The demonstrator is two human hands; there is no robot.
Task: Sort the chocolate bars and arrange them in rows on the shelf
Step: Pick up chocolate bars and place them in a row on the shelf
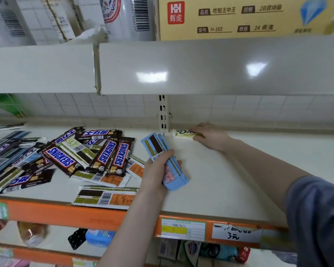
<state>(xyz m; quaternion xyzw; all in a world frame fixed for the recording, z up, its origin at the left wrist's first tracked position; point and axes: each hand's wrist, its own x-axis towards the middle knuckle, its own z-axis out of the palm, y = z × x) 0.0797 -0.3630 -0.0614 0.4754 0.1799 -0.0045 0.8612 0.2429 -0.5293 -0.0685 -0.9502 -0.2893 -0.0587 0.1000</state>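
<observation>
My left hand [156, 170] grips a stack of light blue chocolate bars [163, 160], held over the middle of the white shelf [229, 180]. At the back of the shelf my right hand [210, 136] holds a pale green and white Dove bar [183, 133] flat against the rear edge, just right of the slotted upright [163, 114]. A loose heap of dark Snickers bars [104, 153] lies on the left half. Among them are white-backed bars with orange patches [104, 196], one near the front edge.
Blue bars [6, 149] pile up at the far left. The upper shelf [201, 68] overhangs closely, with a yellow carton [239, 16] on it. An orange front rail [66, 212] carries price tags [183, 229]. Packaged goods fill the shelf below.
</observation>
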